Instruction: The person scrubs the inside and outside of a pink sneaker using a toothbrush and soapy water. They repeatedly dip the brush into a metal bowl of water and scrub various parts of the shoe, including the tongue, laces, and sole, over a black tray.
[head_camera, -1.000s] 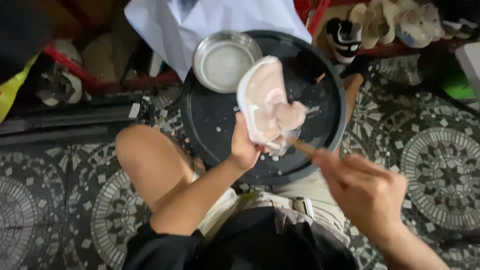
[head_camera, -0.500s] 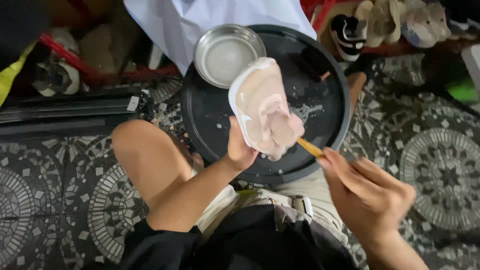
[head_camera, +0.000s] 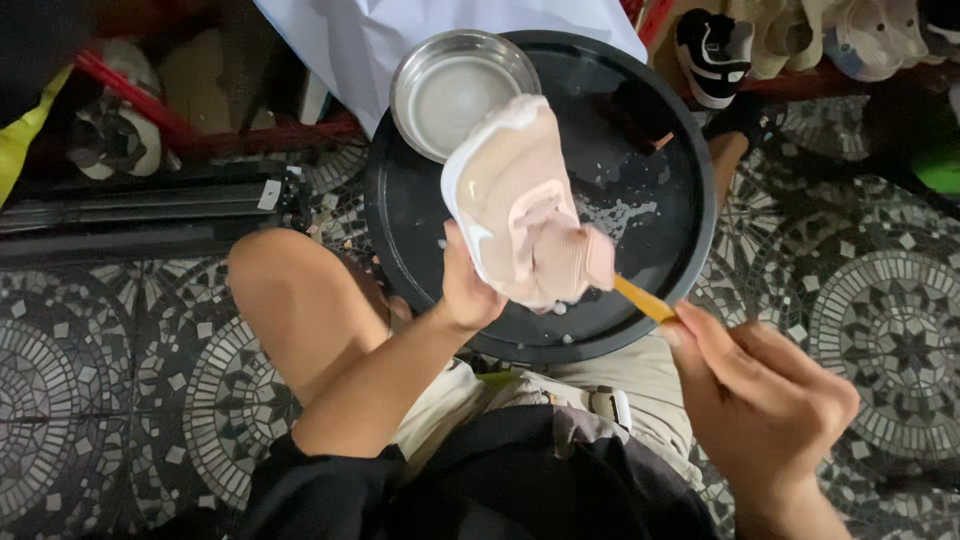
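Note:
My left hand (head_camera: 468, 288) grips a pale pink shoe with a white sole (head_camera: 522, 200) by its side and holds it tilted over a round black tray (head_camera: 680, 150). My right hand (head_camera: 765, 390) is closed on a brush with a yellow-orange handle (head_camera: 643, 298). The brush head is hidden behind the shoe's heel end, where it touches. White foam flecks lie on the tray next to the shoe.
A round metal bowl (head_camera: 455, 85) with cloudy water sits on the tray's far left. My bare knee (head_camera: 290, 290) is left of the tray on patterned floor tiles. A white cloth (head_camera: 400, 40), several shoes on a rack (head_camera: 800, 40) and a black tripod (head_camera: 150, 215) surround the spot.
My left hand has shifted the shoe a little up and to the left and turned it. My right hand and the brush have followed, still at the heel end.

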